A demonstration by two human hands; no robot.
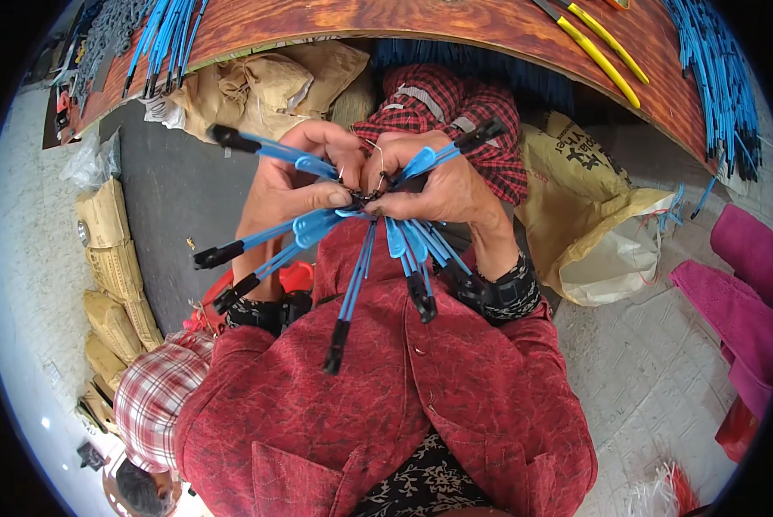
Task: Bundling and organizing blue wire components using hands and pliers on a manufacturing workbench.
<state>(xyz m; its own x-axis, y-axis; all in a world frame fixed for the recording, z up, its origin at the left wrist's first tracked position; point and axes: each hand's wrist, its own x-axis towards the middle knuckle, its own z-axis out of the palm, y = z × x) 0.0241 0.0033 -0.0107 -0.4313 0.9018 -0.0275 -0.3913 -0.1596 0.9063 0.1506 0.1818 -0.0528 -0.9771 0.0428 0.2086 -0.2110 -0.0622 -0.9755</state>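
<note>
A bunch of slim blue rods with black ends [346, 302] fans out in front of my chest, joined at a small dark centre. My left hand [304, 177] is closed, thumb and fingers pinching the left side of that centre. On the other side my right hand [434, 181] is closed too, its thumb and forefinger pinching close by. A thin bent silver wire [380, 153] arches between the two hands. Pale blue rounded tabs [396, 238] sit along the rods near the middle. My fingers hide part of the join.
A wooden table [403, 19] stands in front, bearing a yellow-handled tool [597, 52], blue rod bundles [714, 86] and grey chains [108, 33]. Beneath it lie brown sacking [231, 90] and an open sack [602, 224]. Another person's checked sleeve [158, 396] shows at left; pink cloth [731, 319] hangs right.
</note>
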